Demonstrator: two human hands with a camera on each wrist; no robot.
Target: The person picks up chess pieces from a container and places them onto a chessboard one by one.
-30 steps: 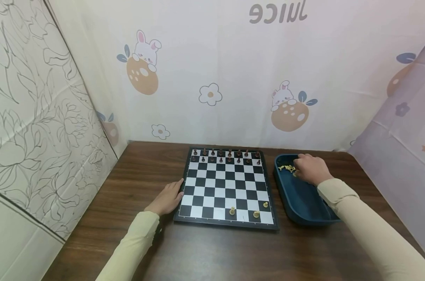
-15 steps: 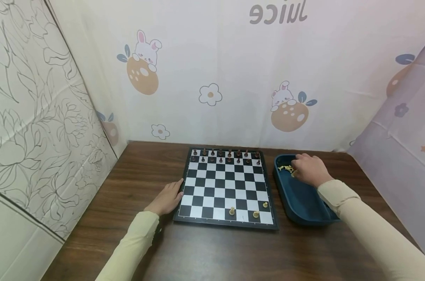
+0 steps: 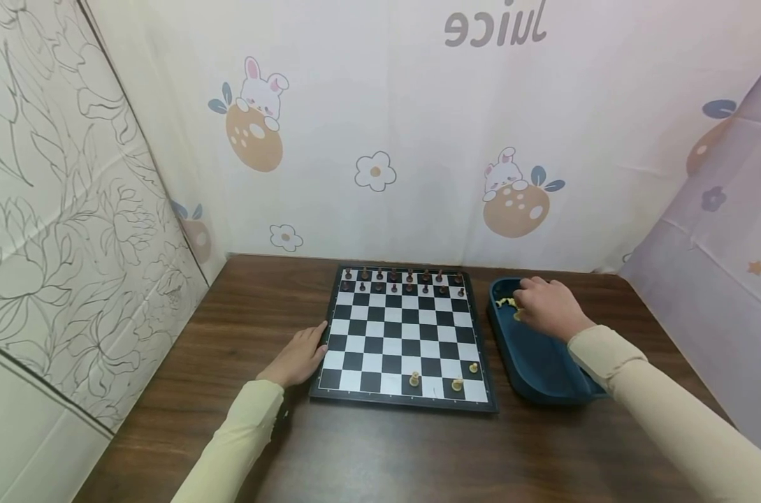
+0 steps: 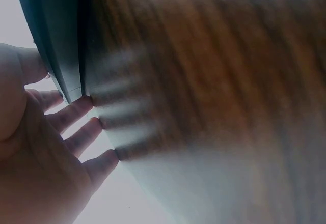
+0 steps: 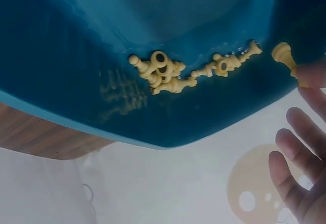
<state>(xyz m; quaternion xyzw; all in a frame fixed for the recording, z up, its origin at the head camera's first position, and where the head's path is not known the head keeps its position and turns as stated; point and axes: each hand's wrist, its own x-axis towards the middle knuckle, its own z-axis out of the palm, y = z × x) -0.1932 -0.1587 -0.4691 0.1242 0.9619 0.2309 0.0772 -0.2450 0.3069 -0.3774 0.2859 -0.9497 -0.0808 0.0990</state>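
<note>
My right hand [image 3: 548, 307] is over the back of the blue tray [image 3: 544, 360], pinching a cream chess piece [image 5: 284, 54] between thumb and forefinger; its top is covered by the fingers. Several more cream chess pieces [image 5: 165, 74] lie heaped in the tray. My left hand [image 3: 297, 355] rests at the left edge of the chessboard [image 3: 375, 328], fingers loosely spread, with fingertips down by the wood in the left wrist view. Three cream pieces stand near the board's front right, one of them a small piece [image 3: 474, 367] by the right edge.
Dark red chess pieces [image 3: 394, 287] stand in two rows along the board's far side. The tray sits just right of the board on the brown wooden table [image 3: 380, 454]. A printed curtain [image 3: 430, 209] hangs behind the table, and a patterned wall [image 3: 72, 209] rises at left.
My right hand has shifted slightly left inside the tray with the cream chess piece in its fingers. The left hand stays at the board's edge.
</note>
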